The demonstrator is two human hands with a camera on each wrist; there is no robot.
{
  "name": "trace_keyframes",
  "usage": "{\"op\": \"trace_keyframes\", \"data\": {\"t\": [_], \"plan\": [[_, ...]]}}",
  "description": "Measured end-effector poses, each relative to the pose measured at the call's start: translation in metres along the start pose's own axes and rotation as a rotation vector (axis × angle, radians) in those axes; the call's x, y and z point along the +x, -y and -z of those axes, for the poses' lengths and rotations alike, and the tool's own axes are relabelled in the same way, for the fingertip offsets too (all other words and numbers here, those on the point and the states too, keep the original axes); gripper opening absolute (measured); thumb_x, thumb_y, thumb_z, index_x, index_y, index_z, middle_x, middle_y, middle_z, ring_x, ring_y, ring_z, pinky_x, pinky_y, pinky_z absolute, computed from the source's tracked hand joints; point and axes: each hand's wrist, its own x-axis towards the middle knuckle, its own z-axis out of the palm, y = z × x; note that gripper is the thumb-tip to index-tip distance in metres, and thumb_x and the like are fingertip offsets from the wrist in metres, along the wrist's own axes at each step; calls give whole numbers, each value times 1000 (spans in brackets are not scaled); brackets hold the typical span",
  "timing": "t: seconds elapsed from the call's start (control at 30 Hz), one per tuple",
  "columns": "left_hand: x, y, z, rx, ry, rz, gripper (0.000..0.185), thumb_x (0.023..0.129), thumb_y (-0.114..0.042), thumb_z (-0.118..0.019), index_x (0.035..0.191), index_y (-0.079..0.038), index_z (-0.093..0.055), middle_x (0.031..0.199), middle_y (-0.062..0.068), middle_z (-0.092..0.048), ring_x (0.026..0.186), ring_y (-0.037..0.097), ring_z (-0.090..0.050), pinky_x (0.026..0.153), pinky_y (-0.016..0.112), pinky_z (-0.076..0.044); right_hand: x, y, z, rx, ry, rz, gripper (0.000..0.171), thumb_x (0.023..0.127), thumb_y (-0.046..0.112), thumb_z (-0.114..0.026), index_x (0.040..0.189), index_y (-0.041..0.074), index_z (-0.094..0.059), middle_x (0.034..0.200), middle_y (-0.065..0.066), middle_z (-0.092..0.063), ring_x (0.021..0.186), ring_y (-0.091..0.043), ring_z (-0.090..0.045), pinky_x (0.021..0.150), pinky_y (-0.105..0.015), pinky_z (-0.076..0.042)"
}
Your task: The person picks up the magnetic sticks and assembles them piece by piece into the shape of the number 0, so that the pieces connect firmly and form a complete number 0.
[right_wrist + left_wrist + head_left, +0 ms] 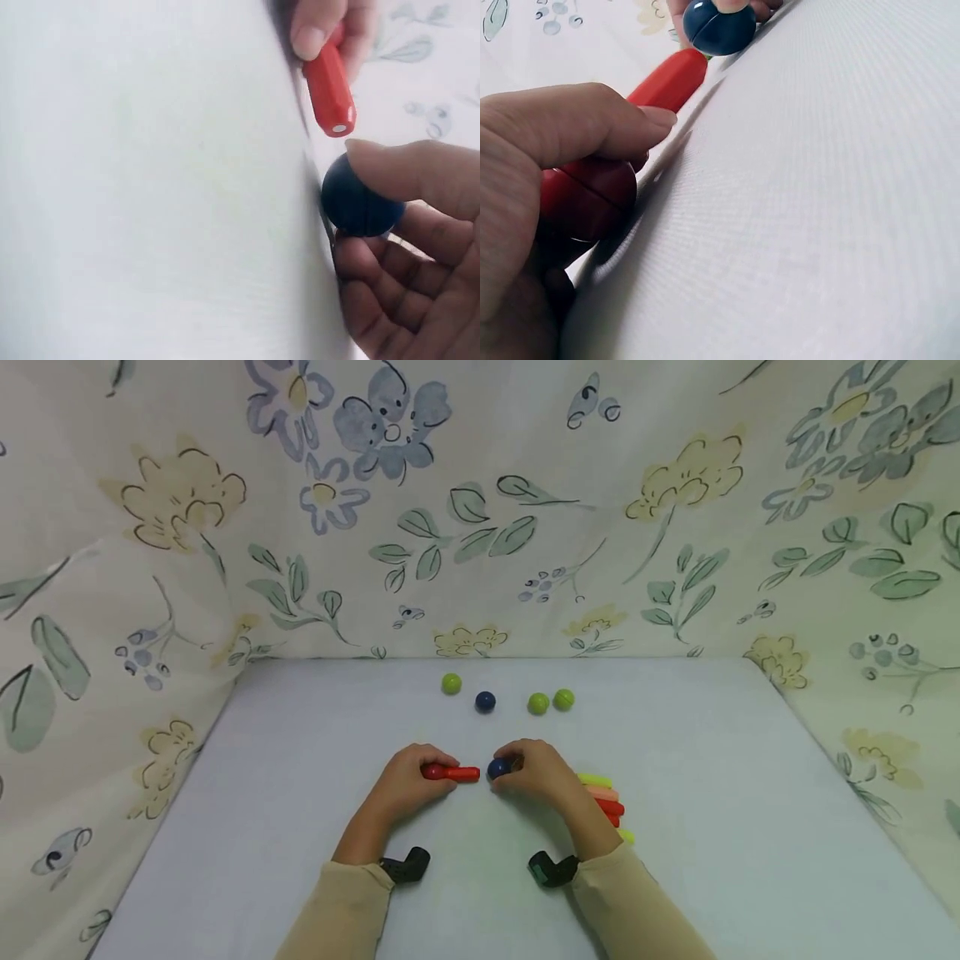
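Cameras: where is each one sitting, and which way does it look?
Head: worn on the head, looking forward and down at the table; shows both sleeves, left hand and right hand, green balls beyond.
Left wrist: on the left wrist, looking along the table past the left hand's fingers on the red stick.
Right wrist: on the right wrist, facing the blue ball in the right hand's fingers.
Shared: both wrist views show red stick and blue ball, tips nearly meeting.

Blue ball (358, 204) beside red stick (328, 90)
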Motion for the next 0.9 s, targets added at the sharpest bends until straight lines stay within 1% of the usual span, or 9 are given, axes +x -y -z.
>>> {"op": "trace_keyframes", "data": {"t": [0.13,0.27,0.37,0.47,0.57,0.73,0.9], "plan": [[-1,3,-2,15,0,12,23,78,-22,-82,99,-31,-76,106,-7,-67,103,16,-57,93,41,-47,-3,-14,-3,125,2,27,36,79,22,-81,113,21,-70,93,2,-63,88,-17,-54,76,-30,-47],[1,3,-3,-8,-2,14,23,78,-24,-82,99,-31,-76,105,-7,-67,100,16,-58,89,38,-48,-1,-22,-3,265,-14,35,35,81,18,-78,113,24,-67,97,3,-65,92,-17,-58,82,-32,-49],[4,4,-4,-22,-2,25,24,78,-25,-82,100,-31,-76,105,-7,-67,100,16,-58,87,36,-48,2,-26,-2,335,-10,50,36,81,17,-78,114,22,-66,102,3,-67,95,-16,-61,88,-34,-51],[5,3,-4,-19,5,29,24,78,-25,-82,100,-32,-75,105,-7,-67,100,16,-58,87,36,-48,3,-29,-1,350,8,91,40,82,17,-78,119,21,-66,108,4,-68,97,-16,-61,90,-34,-50],[6,1,-4,-16,10,14,24,78,-25,-82,101,-32,-76,105,-7,-68,99,16,-58,87,36,-47,3,-31,-1,342,17,137,41,83,18,-78,122,20,-67,109,4,-68,98,-16,-62,89,-34,-50],[4,-1,-3,-23,13,-21,23,78,-25,-82,101,-30,-76,105,-7,-69,97,15,-57,87,36,-46,4,-34,-1,347,34,153,39,84,21,-78,121,23,-68,106,5,-70,98,-16,-62,90,-34,-49],[3,-3,-2,-3,23,-17,23,78,-23,-82,100,-29,-77,102,-6,-69,95,16,-57,86,35,-46,3,-33,-1,354,60,174,41,84,23,-78,124,19,-68,107,2,-71,97,-17,-62,88,-34,-49]]}}
